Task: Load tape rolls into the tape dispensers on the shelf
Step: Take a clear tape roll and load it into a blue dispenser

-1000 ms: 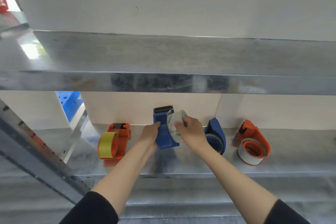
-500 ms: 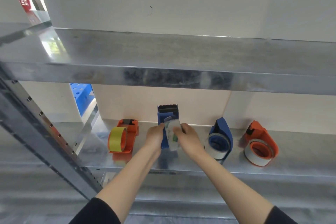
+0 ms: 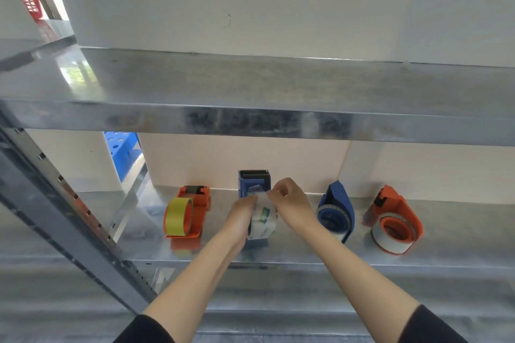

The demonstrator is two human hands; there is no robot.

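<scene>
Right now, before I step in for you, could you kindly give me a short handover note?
Left hand grips the middle blue dispenser on the shelf. Right hand pinches the loose end of the clear roll seated in it.
Done: the left orange dispenser, right blue dispenser and far-right orange dispenser hold rolls.
Left: draw the end up to the toothed blade, it seems.

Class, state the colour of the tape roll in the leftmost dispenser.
The tape roll is yellow; head view.
</scene>
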